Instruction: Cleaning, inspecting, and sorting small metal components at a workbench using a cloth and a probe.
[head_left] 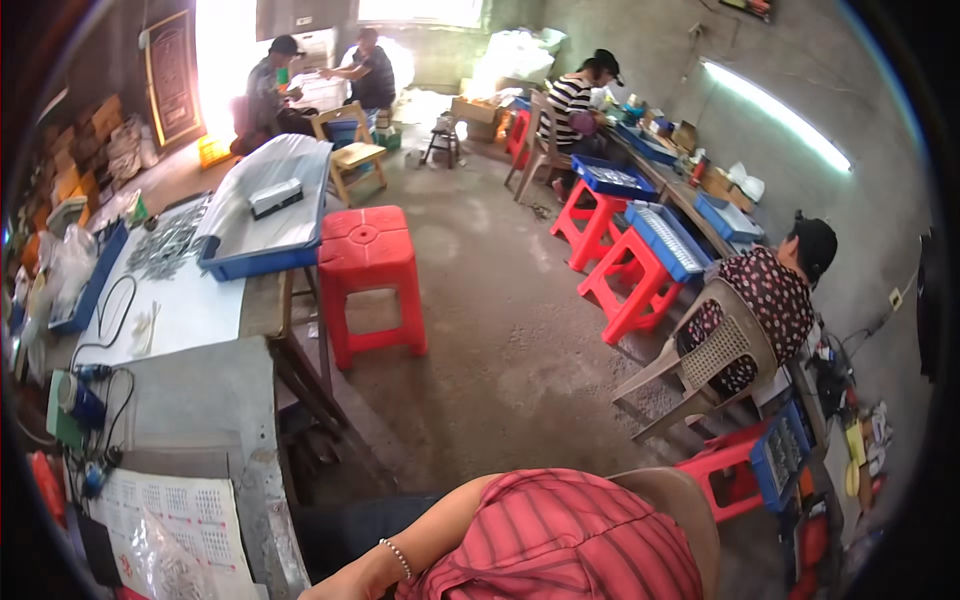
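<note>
My right arm, in a red striped sleeve with a beaded bracelet [396, 558] at the wrist, reaches toward the lower left. Only the wrist end of my right hand [345, 582] shows; its fingers are cut off by the lower edge. Nearest to it is the grey metal-topped table [215, 395]. A printed calendar sheet [205, 520] lies there, with a clear plastic bag [165, 555] of small pieces on it. Farther back on the table are a dark blue jar [80, 400] and a black cable [128, 400]. My left hand is out of view.
Red stools [365, 235] stand beyond the table and along the right. A blue tray [265, 262] and loose metal parts [168, 240] rest on the white-covered table. One person [765, 300] sits at the right bench; others sit farther back. A chair back [690, 510] is behind me.
</note>
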